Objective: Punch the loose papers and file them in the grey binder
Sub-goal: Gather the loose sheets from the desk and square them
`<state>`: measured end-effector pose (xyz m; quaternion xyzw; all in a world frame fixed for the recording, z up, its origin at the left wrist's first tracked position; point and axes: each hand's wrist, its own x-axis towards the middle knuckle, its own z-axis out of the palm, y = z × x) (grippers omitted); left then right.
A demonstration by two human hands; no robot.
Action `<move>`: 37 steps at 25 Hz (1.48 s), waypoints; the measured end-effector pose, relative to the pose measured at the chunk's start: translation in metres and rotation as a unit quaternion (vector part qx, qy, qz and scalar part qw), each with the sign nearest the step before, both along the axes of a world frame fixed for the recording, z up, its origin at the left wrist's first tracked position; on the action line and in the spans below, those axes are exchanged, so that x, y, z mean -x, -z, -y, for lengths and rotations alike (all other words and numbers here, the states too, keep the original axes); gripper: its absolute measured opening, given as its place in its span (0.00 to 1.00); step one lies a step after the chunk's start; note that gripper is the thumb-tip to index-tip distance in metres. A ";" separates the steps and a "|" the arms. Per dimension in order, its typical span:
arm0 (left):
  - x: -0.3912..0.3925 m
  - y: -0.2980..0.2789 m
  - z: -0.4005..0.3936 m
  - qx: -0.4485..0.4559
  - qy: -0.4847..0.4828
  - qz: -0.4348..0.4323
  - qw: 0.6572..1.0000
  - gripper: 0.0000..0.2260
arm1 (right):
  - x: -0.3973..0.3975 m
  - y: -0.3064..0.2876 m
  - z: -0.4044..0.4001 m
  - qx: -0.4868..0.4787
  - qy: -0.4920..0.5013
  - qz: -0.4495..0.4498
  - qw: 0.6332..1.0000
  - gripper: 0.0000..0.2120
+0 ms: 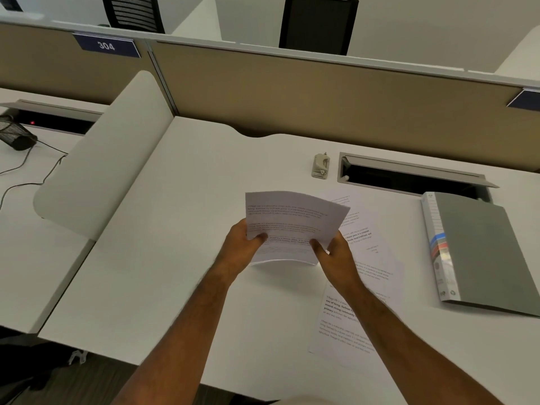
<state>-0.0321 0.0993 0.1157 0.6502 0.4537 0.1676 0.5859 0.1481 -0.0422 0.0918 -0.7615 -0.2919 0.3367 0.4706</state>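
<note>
Two hands: your left hand [244, 244] and right hand [336, 255] both hold one printed sheet [292, 226] above the table [175, 229].
Left grip: thumb lies over the sheet's left edge, the other fingers are hidden behind the paper.
Right grip: thumb pinches the sheet's lower right part; the rest of your fingers sit behind it.
Held sheet: white, printed in short paragraphs with some bold lines, bowed so its top edge arches away from you.
Loose papers [368, 276]: several white printed pages lie flat and overlapping on the table, under and to the right of your right hand.
Grey binder [482, 252]: closed, lying flat at the right of the table, its white labelled spine facing the papers.
Hole punch [321, 166]: small and beige, at the far side of the table, just beside the open cable tray [409, 176].
</note>
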 end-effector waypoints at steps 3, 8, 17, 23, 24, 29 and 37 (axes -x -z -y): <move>0.002 0.005 0.003 0.008 0.013 -0.005 1.000 0.15 | -0.001 0.005 0.006 -0.012 -0.012 0.007 1.000 0.19; 0.002 0.008 0.009 0.022 -0.005 0.007 1.000 0.13 | -0.002 0.002 0.011 -0.019 -0.013 -0.005 1.000 0.18; -0.001 0.027 0.040 0.115 0.003 0.028 0.993 0.19 | -0.012 0.000 0.042 -0.023 0.041 -0.050 0.998 0.15; 0.000 0.041 0.053 0.085 0.019 -0.002 0.996 0.20 | -0.011 0.025 0.083 0.008 0.060 -0.090 0.994 0.17; 0.003 0.043 0.054 0.079 0.023 -0.010 0.997 0.20 | -0.010 0.031 0.093 0.024 0.056 -0.085 0.994 0.18; 0.030 0.058 0.053 0.059 0.017 -0.041 0.997 0.20 | 0.004 0.076 0.139 0.109 -0.037 0.073 0.991 0.26; 0.066 0.077 0.053 0.066 -0.010 -0.074 0.995 0.19 | 0.033 0.113 0.159 0.225 -0.256 0.315 0.886 0.59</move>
